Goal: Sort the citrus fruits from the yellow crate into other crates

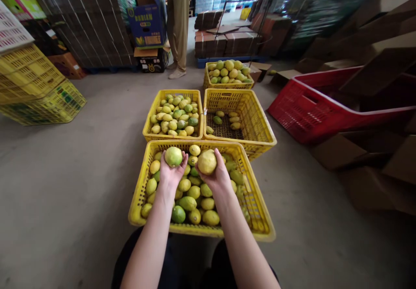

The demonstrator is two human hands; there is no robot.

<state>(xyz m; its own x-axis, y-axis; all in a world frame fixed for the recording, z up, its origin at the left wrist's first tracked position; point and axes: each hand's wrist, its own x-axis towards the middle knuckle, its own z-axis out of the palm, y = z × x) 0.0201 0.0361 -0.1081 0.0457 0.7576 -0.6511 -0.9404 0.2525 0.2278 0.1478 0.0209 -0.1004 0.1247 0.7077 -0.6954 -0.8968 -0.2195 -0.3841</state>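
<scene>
Two lemons are up off the pile, one in each hand, over the far half of the near crate [139, 202]. The left hand [171, 175] is cupped under a greenish lemon [173, 156], fingers wrapped round its lower half so the fruit sits on top of the palm, just above the fingertips. The right hand [217, 177] is closed the same way on a yellow lemon [207, 162], which rests at the top of the grip, tilted a little toward the left one. The two fruits are close but apart, with a loose lemon [195, 150] of the pile showing between them. Both forearms reach in from the bottom edge, over dark trousers [130, 258]. Beneath the hands the near crate holds a heap of yellow and green lemons. Beyond it, touching its far rim, stand two more yellow crates side by side: the left crate [149, 124] well filled, the right crate [260, 124] holding only a few fruits on its floor. A fourth crate [208, 81], full, stands behind the right one. A red crate [302, 115] lies tipped among cardboard to the right, stacked yellow crates [35, 85] sit at the left, and a person [178, 20] stands by a blue box [147, 24] at the back.
</scene>
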